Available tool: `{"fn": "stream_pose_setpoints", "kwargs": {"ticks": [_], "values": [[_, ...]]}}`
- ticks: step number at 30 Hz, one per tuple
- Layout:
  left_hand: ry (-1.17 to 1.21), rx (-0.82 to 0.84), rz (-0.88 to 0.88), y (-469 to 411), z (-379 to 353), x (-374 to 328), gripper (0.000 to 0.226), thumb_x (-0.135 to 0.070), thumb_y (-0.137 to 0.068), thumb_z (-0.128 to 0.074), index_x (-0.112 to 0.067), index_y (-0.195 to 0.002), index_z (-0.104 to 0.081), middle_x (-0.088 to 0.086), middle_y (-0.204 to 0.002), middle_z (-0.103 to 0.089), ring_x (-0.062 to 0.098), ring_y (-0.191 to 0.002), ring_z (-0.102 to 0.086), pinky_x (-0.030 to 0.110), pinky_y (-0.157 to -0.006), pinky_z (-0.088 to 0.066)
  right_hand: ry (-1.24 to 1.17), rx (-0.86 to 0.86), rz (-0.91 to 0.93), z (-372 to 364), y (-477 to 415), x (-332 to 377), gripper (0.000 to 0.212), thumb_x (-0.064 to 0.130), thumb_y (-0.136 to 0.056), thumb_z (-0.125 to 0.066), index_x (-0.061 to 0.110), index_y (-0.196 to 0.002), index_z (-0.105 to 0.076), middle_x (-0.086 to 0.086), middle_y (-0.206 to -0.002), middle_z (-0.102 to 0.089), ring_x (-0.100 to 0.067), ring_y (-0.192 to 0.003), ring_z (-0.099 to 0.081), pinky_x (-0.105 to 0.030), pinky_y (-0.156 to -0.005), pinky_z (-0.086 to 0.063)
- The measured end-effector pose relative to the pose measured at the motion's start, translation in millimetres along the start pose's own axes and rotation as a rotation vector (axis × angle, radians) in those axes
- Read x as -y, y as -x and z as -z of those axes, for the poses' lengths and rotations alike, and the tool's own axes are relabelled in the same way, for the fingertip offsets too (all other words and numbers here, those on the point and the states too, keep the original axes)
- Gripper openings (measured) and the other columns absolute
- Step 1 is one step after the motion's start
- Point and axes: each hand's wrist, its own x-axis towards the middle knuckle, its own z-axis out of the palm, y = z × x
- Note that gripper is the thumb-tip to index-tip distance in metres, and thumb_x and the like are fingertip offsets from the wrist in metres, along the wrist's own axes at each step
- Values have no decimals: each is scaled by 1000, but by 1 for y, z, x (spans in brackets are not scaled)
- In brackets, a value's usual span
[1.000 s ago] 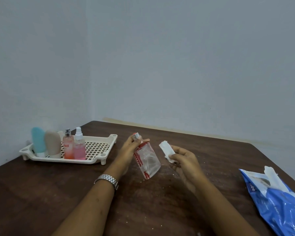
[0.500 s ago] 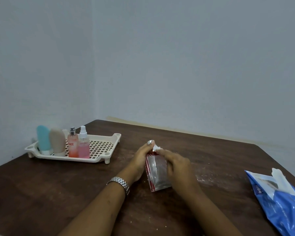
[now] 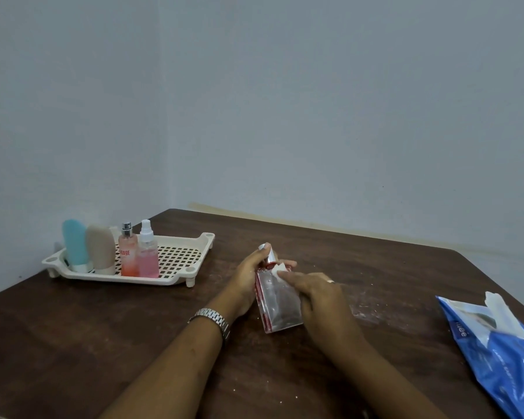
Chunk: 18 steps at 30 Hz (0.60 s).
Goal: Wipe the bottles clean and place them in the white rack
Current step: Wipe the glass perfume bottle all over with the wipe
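My left hand (image 3: 248,279) grips a clear rectangular bottle (image 3: 277,303) with red edges and a silver cap, held tilted over the middle of the table. My right hand (image 3: 318,297) holds a small white wipe (image 3: 280,270) against the bottle's upper face near the neck. The white rack (image 3: 180,258) sits at the back left. In its left end stand a blue tube (image 3: 74,244), a beige tube (image 3: 101,249), an orange-pink spray bottle (image 3: 128,252) and a pink spray bottle (image 3: 147,252).
A blue and white wipes pack (image 3: 496,346) lies at the right edge with a white wipe sticking out of its top. The dark wooden table (image 3: 103,334) is specked with white crumbs. Grey walls meet behind the rack.
My right hand moved in from beside the bottle and put the wipe on it. The bottle was turned more upright and the wipe shifted along its upper part.
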Motion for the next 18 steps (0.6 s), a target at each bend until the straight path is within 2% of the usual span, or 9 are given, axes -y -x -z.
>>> {"fn": "stream_pose_setpoints", "kwargs": {"ticks": [3,6,8,9,10,11,12,14,18], "values": [[72,-14,9,3,-3,-2,60,-42,-88,-51,7,-124,-51,21,-111,-68,30,-94,-67,37,-82,-54,-39,-68,-88,-2,-10,-5,32,9,-93,-49,24,-116,-66,-2,-107,-67,-4,-90,-50,-4,-73,-34],[77,-10,18,5,-4,-3,69,-43,-85,-61,9,-128,-50,27,-122,-61,34,-107,-63,41,-92,-52,-29,-58,-67,-8,-17,5,35,6,-91,-50,23,-119,-64,2,-119,-63,3,-100,-46,2,-80,-31],[65,47,34,5,-1,-3,61,-45,-90,-54,-1,-132,-50,22,-108,-68,29,-97,-68,34,-81,-56,-3,42,33,-10,-13,16,38,12,-89,-46,18,-123,-61,5,-125,-55,10,-107,-35,6,-85,-23],[70,53,46,7,-2,-5,59,-43,-92,-51,-8,-136,-32,14,-91,-72,23,-82,-70,29,-70,-56,-2,69,72,-9,-13,21,40,15,-86,-45,15,-122,-62,7,-123,-54,9,-108,-35,5,-86,-23],[89,62,49,2,1,-3,48,-41,-91,-51,-12,-129,-51,8,-80,-69,19,-71,-68,27,-63,-54,-1,76,88,-7,-14,22,38,14,-85,-47,14,-119,-63,7,-120,-54,6,-107,-38,2,-87,-26],[104,88,45,2,2,-4,27,-40,-88,-54,-17,-103,-51,5,-76,-66,17,-68,-66,26,-61,-53,11,53,86,-5,-17,22,33,8,-86,-50,15,-114,-65,7,-118,-57,3,-104,-41,-2,-86,-32],[93,91,25,2,3,-5,30,-39,-85,-54,-17,-104,-56,4,-74,-64,16,-67,-64,27,-62,-52,32,17,73,-6,-21,19,33,1,-86,-52,16,-111,-66,5,-116,-59,1,-102,-43,-5,-85,-35],[88,93,0,4,4,-8,22,-38,-89,-51,-17,-87,-57,1,-71,-64,14,-65,-64,27,-63,-50,63,-11,47,-9,-27,17,38,-5,-87,-50,17,-114,-64,3,-119,-58,-1,-103,-42,-4,-83,-33],[90,126,-9,7,8,-13,25,-41,-91,-48,-21,-81,-58,5,-82,-59,15,-70,-60,26,-62,-49,98,32,154,-16,-22,25,38,11,-90,-41,21,-119,-64,4,-119,-55,-9,-108,-46,-19,-86,-44]]}}
